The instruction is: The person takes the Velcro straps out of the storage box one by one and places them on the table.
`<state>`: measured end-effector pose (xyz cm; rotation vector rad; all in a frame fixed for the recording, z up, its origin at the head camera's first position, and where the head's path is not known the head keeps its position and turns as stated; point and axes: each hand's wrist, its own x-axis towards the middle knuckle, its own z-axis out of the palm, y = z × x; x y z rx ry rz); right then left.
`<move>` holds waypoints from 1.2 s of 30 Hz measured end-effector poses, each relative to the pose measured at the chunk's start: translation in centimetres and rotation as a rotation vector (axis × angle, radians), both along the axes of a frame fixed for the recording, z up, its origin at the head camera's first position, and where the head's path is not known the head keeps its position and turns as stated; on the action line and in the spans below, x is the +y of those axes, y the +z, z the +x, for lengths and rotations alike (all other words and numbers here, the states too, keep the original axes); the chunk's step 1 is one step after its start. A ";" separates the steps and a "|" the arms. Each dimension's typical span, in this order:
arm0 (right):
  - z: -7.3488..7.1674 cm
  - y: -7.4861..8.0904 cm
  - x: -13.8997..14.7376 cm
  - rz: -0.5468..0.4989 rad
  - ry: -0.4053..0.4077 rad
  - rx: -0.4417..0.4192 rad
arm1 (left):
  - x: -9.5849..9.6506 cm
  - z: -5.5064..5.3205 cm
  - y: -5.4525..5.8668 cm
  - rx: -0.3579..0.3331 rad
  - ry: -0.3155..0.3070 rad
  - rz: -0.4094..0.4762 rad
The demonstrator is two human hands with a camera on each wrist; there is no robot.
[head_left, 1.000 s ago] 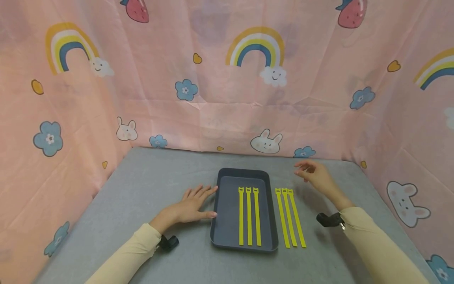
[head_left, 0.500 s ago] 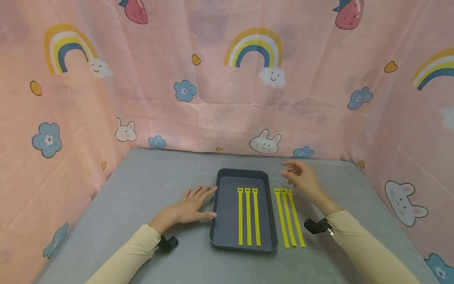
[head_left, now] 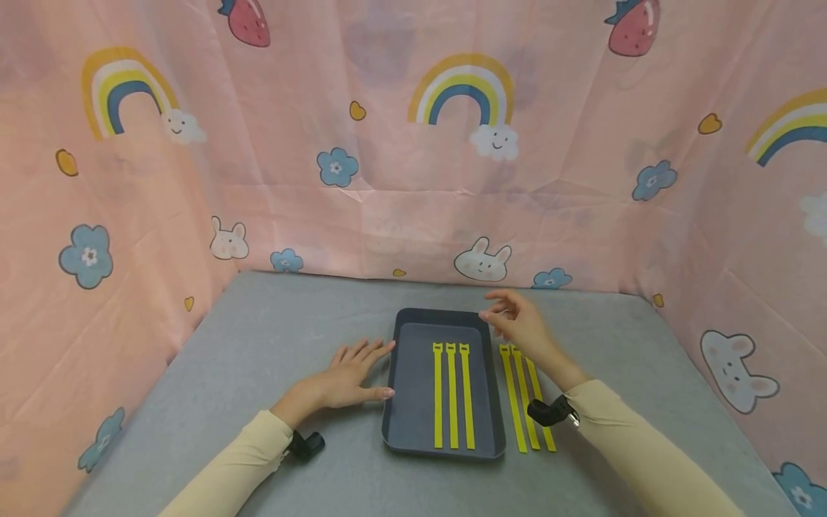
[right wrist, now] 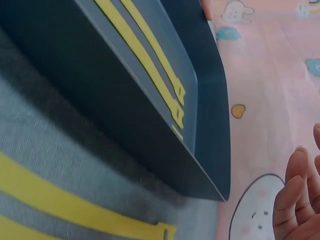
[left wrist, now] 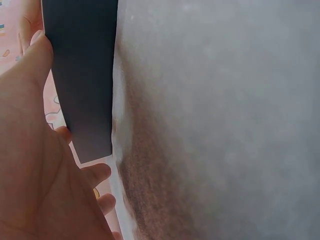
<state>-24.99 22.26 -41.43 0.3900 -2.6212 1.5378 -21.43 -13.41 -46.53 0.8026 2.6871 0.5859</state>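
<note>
The 3 yellow straps (head_left: 524,391) outside the tray (head_left: 413,402) lie on the counter (head_left: 310,309) just right of it, long axes nearly along its right wall, splaying slightly outward toward the near end. The right hand (head_left: 522,329) is nearer them — at the tray's far right corner, fingers loosely bent, thumb apart, holding nothing. The left hand (head_left: 349,377) — fingers spread — touches the tray's left rim. Inside the tray, 3 inner straps (head_left: 453,402) lie side by side.

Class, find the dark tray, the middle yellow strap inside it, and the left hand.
Dark tray (head_left: 413,402), head view: bare floor.
Middle yellow strap (head_left: 453,396), head view: mid-length.
Left hand (head_left: 344,376), head view: its back.
</note>
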 end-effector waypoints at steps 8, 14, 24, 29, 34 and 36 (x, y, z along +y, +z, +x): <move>-0.2 -0.4 -1.7 -0.006 -0.001 -0.040 | 0.0 0.1 0.0 0.000 0.002 0.008; -0.1 -1.0 -3.0 0.002 0.037 -0.048 | 0.0 0.0 0.1 -0.005 0.002 0.014; -0.1 -2.2 -5.1 0.036 0.060 -0.144 | 0.0 0.1 0.1 -0.008 0.004 0.011; -0.4 -2.4 -5.6 0.029 0.039 -0.193 | 0.0 0.0 0.0 -0.002 0.010 0.005; -0.5 -2.8 -6.1 0.068 0.035 -0.201 | -0.1 -0.1 -0.2 -0.007 0.011 0.004; -0.5 -3.0 -6.4 0.089 0.031 -0.193 | -0.1 -0.1 -0.3 -0.010 0.009 0.006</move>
